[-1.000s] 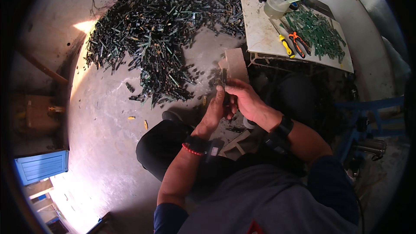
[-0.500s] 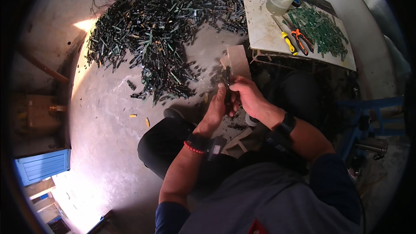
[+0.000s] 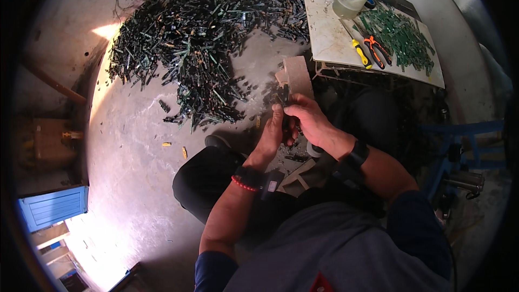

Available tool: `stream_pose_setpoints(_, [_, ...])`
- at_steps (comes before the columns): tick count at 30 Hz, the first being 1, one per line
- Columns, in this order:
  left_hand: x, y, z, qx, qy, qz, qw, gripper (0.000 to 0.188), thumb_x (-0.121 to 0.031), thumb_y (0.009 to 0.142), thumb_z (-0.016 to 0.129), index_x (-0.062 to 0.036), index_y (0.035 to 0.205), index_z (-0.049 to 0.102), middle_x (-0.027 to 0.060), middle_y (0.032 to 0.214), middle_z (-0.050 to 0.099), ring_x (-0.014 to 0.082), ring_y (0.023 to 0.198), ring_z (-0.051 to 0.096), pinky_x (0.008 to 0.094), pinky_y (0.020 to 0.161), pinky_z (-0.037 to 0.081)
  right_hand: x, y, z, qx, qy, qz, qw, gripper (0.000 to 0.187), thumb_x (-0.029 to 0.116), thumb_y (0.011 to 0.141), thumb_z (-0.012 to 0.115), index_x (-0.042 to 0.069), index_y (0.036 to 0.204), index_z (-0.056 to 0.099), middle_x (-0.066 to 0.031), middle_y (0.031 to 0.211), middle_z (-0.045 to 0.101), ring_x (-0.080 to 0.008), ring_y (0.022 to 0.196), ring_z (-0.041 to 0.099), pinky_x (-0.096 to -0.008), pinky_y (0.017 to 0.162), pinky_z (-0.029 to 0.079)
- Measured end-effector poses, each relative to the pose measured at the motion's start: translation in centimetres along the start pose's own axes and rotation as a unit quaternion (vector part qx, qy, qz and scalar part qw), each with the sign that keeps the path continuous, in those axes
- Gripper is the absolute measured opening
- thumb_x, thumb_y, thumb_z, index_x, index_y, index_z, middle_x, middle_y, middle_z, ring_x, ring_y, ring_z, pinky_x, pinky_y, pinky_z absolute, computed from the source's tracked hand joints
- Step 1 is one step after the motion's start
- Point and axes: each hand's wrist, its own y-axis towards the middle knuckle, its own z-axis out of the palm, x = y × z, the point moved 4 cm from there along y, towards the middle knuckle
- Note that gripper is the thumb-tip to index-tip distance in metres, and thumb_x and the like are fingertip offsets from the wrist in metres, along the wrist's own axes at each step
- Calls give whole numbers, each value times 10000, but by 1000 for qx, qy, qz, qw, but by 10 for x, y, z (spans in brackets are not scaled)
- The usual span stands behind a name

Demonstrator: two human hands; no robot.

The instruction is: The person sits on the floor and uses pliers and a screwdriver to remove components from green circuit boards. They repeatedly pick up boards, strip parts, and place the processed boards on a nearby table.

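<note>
My left hand (image 3: 271, 134) and my right hand (image 3: 313, 121) meet in front of me, both closed on a small dark strip-like piece (image 3: 286, 92). The thumbs press at it from either side, and its upper end sticks out past the fingertips. Its lower part is hidden in the fingers, and its exact kind is too small to make out. Just beyond the hands is a pinkish-tan block (image 3: 298, 75). Ahead and to the left, a large heap of dark and green strips (image 3: 200, 38) spreads over the floor.
A white board (image 3: 330, 38) at the right bears a translucent cup (image 3: 347, 0), a yellow-handled screwdriver (image 3: 361, 55), orange-and-black pliers (image 3: 378, 53) and a pile of green strips (image 3: 400, 38). Two small yellow pieces (image 3: 184, 152) lie on the floor. A blue frame (image 3: 459, 135) stands at the right.
The dark piece has tilted slightly between the fingertips, and both hands have shifted only a little. Everything around them stays in place.
</note>
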Motion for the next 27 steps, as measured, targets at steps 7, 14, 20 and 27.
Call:
stream_pose_setpoints(7, [0, -2, 1, -11, -53, -44, 998, 594, -558, 957, 158, -88, 743, 451, 60, 644, 492, 149, 543, 412, 268, 532, 349, -4, 2, -4, 25, -2, -7, 1000, 236, 119, 833, 528, 20, 1047, 531, -94, 639, 530, -204, 432, 514, -349, 349, 472])
stream_pose_setpoints(14, [5, 2, -3, 18, -148, -60, 987, 548, -531, 964, 173, -102, 750, 439, 59, 602, 500, 161, 529, 452, 266, 511, 364, 4, -4, -4, 40, 35, -24, 998, 298, 80, 838, 527, 4, 1125, 509, -92, 726, 557, -229, 543, 577, -368, 474, 516])
stream_pose_setpoints(20, [10, 6, -9, -1, -191, -79, 978, 545, -535, 962, 203, -96, 745, 445, 81, 612, 524, 177, 528, 457, 281, 531, 374, 43, 1, -49, -152, -259, -380, 875, 251, -6, 783, 570, 23, 1032, 567, -54, 768, 567, -134, 616, 537, -231, 588, 450])
stream_pose_setpoints(27, [8, 2, -4, 9, -151, -68, 986, 537, -533, 959, 229, -85, 765, 453, 77, 635, 520, 164, 553, 452, 261, 549, 364, 155, -40, -113, -384, -461, -390, 699, 284, 116, 738, 647, 20, 1002, 603, -149, 951, 646, -296, 877, 620, -355, 747, 484])
